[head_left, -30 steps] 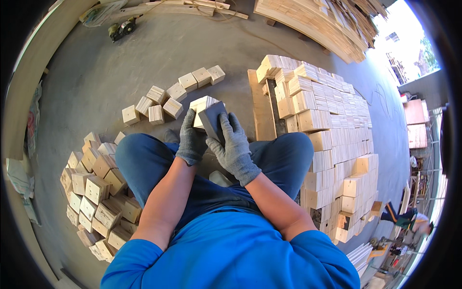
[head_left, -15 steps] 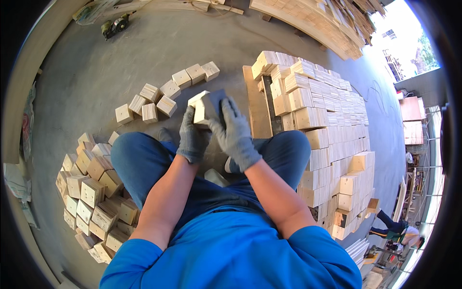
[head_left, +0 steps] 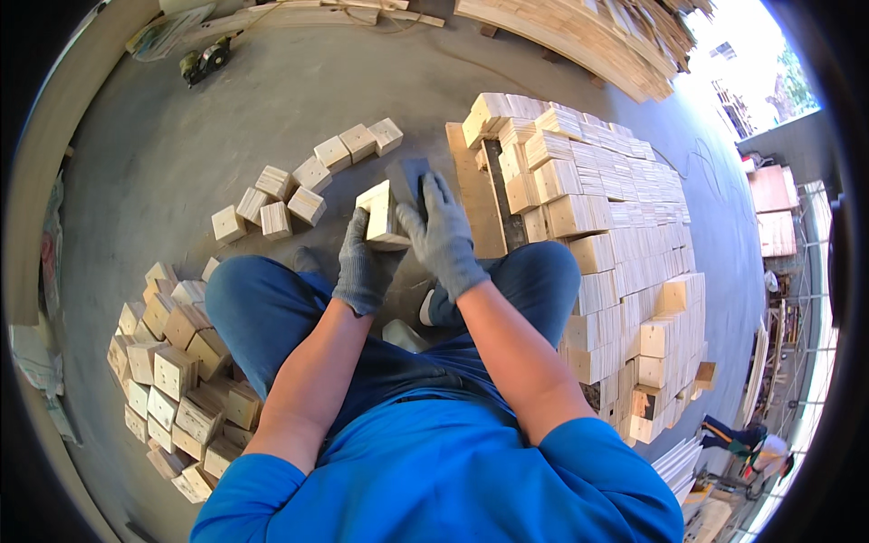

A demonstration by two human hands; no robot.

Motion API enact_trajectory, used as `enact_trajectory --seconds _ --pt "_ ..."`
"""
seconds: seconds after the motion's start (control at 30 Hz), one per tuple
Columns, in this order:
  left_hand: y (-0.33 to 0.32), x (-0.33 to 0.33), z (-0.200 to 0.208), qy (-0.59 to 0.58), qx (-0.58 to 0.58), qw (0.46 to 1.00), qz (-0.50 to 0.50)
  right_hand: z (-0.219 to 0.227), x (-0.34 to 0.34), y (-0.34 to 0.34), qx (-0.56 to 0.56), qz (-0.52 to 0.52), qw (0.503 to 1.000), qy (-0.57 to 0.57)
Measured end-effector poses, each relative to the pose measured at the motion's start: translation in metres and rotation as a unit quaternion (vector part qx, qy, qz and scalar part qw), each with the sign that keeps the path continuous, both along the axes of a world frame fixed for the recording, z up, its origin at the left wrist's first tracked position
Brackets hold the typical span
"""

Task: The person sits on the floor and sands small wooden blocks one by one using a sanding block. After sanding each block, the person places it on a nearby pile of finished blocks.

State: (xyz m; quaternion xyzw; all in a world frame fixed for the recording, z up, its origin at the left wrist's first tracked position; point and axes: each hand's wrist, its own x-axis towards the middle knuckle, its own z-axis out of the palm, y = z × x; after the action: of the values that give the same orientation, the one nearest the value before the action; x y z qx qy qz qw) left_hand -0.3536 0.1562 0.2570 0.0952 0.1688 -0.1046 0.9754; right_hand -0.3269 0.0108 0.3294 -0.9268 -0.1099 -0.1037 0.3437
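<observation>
My left hand (head_left: 364,270), in a grey knit glove, grips a pale wooden block (head_left: 377,213) from its lower left side. Wrapped round a dark grey sanding block (head_left: 406,178) is my right hand (head_left: 443,240), gloved the same way. The sanding block is by the wooden block's upper right side; whether they touch is hard to tell. Both hands are raised between my bent knees. Beyond them, several wooden blocks (head_left: 311,174) lie in a curved line on the grey floor.
A heap of wooden blocks (head_left: 176,372) lies left of my left knee. To the right, blocks are stacked in tight rows (head_left: 593,258) on a wooden pallet (head_left: 474,190). A power tool (head_left: 206,61) and timber (head_left: 579,45) lie farther off. Another person (head_left: 756,450) bends at the far right.
The sanding block in my right hand has shifted from across the wooden block's face to its upper right side. The wooden block's pale top now shows more. My left hand keeps its hold.
</observation>
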Motion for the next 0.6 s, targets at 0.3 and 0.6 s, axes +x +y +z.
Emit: enact_trajectory --seconds 0.3,0.6 --pt "0.010 -0.002 -0.001 -0.007 -0.010 1.000 -0.008 0.019 -0.021 0.008 -0.020 0.030 0.999 0.019" --pt "0.014 0.002 -0.007 -0.032 0.010 0.999 -0.017 0.022 -0.030 0.001 -0.017 0.039 0.999 0.005"
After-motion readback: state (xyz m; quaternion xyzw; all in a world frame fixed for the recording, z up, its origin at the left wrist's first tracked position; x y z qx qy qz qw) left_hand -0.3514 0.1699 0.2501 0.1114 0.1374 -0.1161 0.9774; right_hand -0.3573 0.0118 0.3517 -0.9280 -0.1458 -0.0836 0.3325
